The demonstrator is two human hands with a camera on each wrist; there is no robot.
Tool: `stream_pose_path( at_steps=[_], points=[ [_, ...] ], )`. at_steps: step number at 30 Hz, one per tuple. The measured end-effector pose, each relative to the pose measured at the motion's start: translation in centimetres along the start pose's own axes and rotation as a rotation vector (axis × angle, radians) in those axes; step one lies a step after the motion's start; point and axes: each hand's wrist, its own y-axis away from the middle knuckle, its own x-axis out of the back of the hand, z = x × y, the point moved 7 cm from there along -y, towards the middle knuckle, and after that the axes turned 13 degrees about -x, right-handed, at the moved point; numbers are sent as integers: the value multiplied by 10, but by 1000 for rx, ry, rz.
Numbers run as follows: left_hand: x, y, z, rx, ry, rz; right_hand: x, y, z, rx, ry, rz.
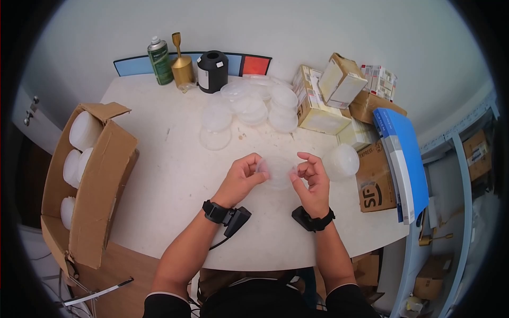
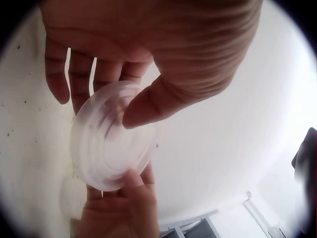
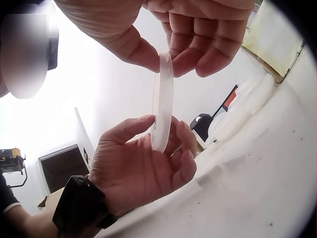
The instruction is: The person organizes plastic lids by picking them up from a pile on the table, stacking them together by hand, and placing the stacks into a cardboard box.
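Translucent plastic, a round ridged lid (image 1: 277, 172), sits pinched between both your hands above the near middle of the white surface (image 1: 169, 175). Your left hand (image 1: 241, 177) curls thumb and fingers (image 2: 148, 106) round its left edge, while your right hand (image 1: 312, 177) pinches its right edge. More clear lids (image 1: 252, 108) lie stacked at the far side.

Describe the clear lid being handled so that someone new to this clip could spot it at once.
Start at the white table, then look near its front edge, where the left hand and right hand meet. Between them is a round translucent plastic lid with ridged rings. It alone is held up, pinched by both hands; the other lids lie stacked farther back.
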Motion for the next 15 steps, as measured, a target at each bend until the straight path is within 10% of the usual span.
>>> stream_pose_path(
  at_steps=[6,15],
  points=[
    [-14,4,-5,104,-64,-94,7,-2,11,-68,-135,75],
    [-3,2,-16,88,-38,58,-21,6,-19,217,604,-34]
  ],
)
